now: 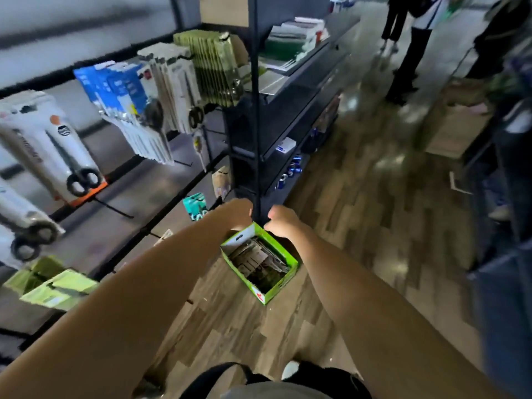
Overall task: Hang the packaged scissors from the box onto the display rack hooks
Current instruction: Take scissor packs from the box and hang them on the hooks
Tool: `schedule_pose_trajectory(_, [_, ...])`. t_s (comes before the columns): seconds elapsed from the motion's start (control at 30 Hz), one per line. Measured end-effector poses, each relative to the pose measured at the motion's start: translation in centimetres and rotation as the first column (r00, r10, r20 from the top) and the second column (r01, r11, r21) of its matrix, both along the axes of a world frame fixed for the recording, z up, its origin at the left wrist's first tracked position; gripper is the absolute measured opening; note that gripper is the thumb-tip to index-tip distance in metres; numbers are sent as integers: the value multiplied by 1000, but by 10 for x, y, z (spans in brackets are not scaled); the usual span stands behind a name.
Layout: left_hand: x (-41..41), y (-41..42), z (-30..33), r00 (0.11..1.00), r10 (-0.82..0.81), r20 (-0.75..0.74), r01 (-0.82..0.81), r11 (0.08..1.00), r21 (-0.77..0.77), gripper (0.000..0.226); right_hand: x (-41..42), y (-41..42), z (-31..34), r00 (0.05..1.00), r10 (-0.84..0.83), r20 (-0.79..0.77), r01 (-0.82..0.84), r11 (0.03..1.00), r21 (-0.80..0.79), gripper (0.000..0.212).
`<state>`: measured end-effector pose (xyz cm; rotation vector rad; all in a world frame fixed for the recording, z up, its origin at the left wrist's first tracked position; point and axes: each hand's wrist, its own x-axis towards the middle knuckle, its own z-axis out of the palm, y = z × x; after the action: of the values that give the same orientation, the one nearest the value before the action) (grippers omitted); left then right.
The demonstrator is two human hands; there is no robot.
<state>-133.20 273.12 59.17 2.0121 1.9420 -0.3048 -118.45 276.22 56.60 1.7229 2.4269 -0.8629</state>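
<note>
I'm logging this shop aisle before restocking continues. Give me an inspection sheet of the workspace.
Surface: wood-pattern floor.
Job's things: green box on the floor, open, with packaged scissors inside; display rack at left already hung with scissors packs.
Clutter: blue cans under the dark shelf.
Grippers: left hand and right hand at the box's far rim; grip unclear.
Cables: nothing seen.
Surroundings: people standing down the aisle.

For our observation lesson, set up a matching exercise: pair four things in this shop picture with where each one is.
Things:
1 green box
2 blue drink cans
3 black-handled scissors pack
4 right hand

Places:
a low on the dark shelf unit
b hanging on the rack, left
c on the wooden floor
d at the box's far end

Pairs: 1-c, 2-a, 3-b, 4-d
</note>
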Motion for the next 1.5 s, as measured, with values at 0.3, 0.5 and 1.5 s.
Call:
schedule_pose_trajectory(0.3, [33, 124, -52, 999, -19, 32, 20, 1000, -19, 24, 66, 90, -17, 992, -120, -47, 115, 990, -84, 22])
schedule_pose_trajectory(0.5, [26, 155, -75, 998, 22, 63, -15, 994, -106, 11, 54, 131, -48, 991, -128, -29, 122, 981, -153, 36])
schedule_pose_trajectory(1.5, [-62, 278, -451, 972, 212, 100, -136, 858, -496, 32, -53, 230, -438, 897, -438, 62, 385, 706, -594, 43])
